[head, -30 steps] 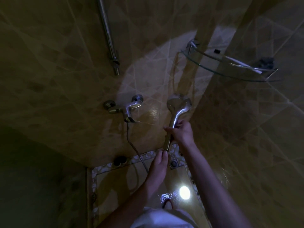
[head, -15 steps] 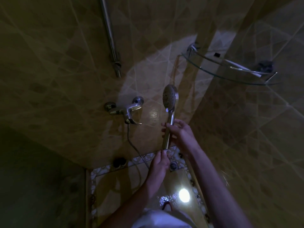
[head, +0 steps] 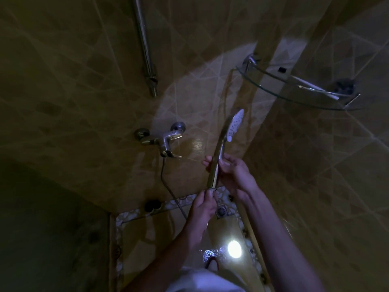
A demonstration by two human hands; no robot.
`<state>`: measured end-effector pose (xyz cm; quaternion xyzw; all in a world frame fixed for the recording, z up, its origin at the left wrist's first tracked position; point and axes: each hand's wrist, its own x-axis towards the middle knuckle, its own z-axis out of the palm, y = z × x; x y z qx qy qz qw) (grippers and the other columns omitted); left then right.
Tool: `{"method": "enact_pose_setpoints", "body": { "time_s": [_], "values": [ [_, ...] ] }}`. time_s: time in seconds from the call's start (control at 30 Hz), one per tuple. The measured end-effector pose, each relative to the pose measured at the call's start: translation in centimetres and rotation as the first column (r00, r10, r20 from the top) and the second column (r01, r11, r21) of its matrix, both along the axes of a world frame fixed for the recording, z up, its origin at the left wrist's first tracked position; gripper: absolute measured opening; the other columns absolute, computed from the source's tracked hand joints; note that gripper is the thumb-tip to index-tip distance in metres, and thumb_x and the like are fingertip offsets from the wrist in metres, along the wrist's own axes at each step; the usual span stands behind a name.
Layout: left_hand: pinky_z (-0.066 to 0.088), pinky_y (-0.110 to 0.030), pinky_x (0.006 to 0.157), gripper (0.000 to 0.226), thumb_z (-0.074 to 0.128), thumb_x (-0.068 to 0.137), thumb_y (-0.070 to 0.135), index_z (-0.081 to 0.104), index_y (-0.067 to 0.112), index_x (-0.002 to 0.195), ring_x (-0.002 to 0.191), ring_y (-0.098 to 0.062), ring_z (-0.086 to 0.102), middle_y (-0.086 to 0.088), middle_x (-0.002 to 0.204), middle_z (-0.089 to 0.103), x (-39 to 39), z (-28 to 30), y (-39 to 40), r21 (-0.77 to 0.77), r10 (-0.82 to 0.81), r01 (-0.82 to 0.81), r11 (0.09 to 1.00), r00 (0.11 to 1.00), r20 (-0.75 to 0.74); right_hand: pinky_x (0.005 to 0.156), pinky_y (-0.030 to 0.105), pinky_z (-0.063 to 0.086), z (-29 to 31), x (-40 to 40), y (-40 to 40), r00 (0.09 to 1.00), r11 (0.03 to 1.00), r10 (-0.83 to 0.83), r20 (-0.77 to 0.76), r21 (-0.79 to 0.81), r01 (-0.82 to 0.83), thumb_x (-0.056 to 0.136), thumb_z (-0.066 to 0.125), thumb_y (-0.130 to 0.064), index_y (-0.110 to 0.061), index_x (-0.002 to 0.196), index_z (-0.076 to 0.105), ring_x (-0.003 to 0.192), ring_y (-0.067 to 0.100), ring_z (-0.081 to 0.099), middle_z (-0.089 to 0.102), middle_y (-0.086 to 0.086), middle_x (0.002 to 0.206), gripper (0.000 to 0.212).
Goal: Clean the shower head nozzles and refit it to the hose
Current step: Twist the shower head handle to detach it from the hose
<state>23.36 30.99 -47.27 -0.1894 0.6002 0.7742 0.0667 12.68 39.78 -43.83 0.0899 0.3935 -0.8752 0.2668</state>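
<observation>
R hand (head: 233,175) grip shut round shower head (head: 223,142) handle

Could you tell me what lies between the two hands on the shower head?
Head view: only bare handle of the shower head between the right hand and left hand.

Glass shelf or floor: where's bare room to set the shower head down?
The glass shelf looks bare at its left end; items crowd its right. The floor between the hose and drain is open. Both hands crowd the shower head handle.
</observation>
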Motion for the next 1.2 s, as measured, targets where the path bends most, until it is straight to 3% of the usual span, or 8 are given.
{"method": "enact_pose_setpoints", "body": {
  "time_s": [0.17,0.4,0.47,0.57,0.67,0.87,1.07,1.2],
  "values": [
    [0.025,-0.008,0.038,0.021,0.035,0.100,0.021,0.049,0.014,0.086,0.037,0.002,0.033,0.012,0.049,0.041,-0.2,0.7,0.1,0.034,-0.025,0.025,0.999,0.999,-0.026,0.082,0.043,0.057,0.4,-0.1,0.3,0.999,0.999,0.051,-0.013,-0.005,-0.051,0.086,0.059,-0.005,-0.003,0.106,0.053,0.091,0.032,0.069,0.067,0.022,0.105,0.021],
    [0.031,-0.006,0.043,0.020,0.036,0.100,0.023,0.051,0.016,0.088,0.043,0.005,0.039,0.009,0.064,0.041,-0.2,0.4,0.0,-0.026,-0.045,0.045,0.999,0.999,0.006,0.071,0.033,0.056,0.6,-0.3,-0.4,0.977,0.837,-0.054,-0.205,0.524,0.156,0.077,0.077,-0.003,0.000,0.110,0.057,0.075,0.024,0.067,0.064,0.006,0.072,0.039],
    [0.030,-0.008,0.042,0.020,0.037,0.100,0.023,0.051,0.016,0.088,0.042,0.004,0.037,0.012,0.058,0.043,-0.4,0.8,-0.2,-0.014,-0.047,0.047,0.999,0.999,0.004,0.076,0.034,0.057,0.8,-0.4,-0.2,0.979,0.872,-0.085,-0.186,0.462,0.163,0.081,0.071,0.001,-0.003,0.118,0.054,0.082,0.025,0.069,0.069,0.002,0.069,0.041],
    [0.022,-0.011,0.038,0.021,0.036,0.100,0.023,0.049,0.016,0.084,0.038,0.001,0.030,0.013,0.045,0.039,-0.9,1.3,-0.3,0.008,-0.053,0.053,0.999,0.999,-0.001,0.087,0.044,0.056,1.3,-0.5,0.4,0.991,0.961,-0.081,-0.110,0.254,0.107,0.091,0.053,0.007,-0.002,0.121,0.047,0.094,0.031,0.069,0.074,0.018,0.095,0.032],
    [0.023,-0.010,0.038,0.021,0.036,0.100,0.023,0.048,0.015,0.084,0.039,0.001,0.029,0.013,0.046,0.037,-1.1,1.3,-0.2,0.019,-0.061,0.061,0.998,0.998,0.000,0.093,0.053,0.052,1.8,-0.5,0.7,0.997,0.991,-0.023,-0.067,0.132,0.032,0.092,0.051,0.003,0.000,0.119,0.049,0.093,0.029,0.068,0.071,0.018,0.099,0.028],
    [0.024,-0.010,0.041,0.020,0.036,0.100,0.023,0.049,0.015,0.087,0.041,0.001,0.032,0.011,0.057,0.038,-0.9,1.6,-0.3,0.012,-0.084,0.084,0.996,0.996,-0.019,0.088,0.043,0.056,2.1,-0.1,-0.7,0.980,0.942,-0.115,-0.164,0.296,0.160,0.086,0.067,0.000,-0.003,0.113,0.051,0.077,0.020,0.068,0.063,0.008,0.083,0.031],
    [0.015,-0.013,0.037,0.022,0.031,0.101,0.020,0.045,0.011,0.085,0.035,0.002,0.024,0.012,0.042,0.034,-1.6,1.6,-1.3,0.188,-0.091,0.092,0.978,0.996,-0.017,0.092,0.051,0.053,2.2,-0.1,-0.3,0.984,0.985,-0.095,-0.152,0.125,0.115,0.091,0.057,0.003,0.004,0.099,0.058,0.100,0.034,0.068,0.062,0.016,0.088,0.008],
    [0.013,-0.015,0.039,0.025,0.030,0.101,0.020,0.046,0.012,0.084,0.036,0.001,0.024,0.012,0.043,0.035,-1.7,1.5,-1.3,0.158,-0.106,0.110,0.981,0.994,-0.028,0.101,0.053,0.045,1.8,-0.2,0.0,0.976,0.993,-0.036,-0.215,0.106,0.060,0.096,0.046,0.000,0.003,0.105,0.057,0.115,0.041,0.061,0.065,0.017,0.102,0.014]
  ]
}}
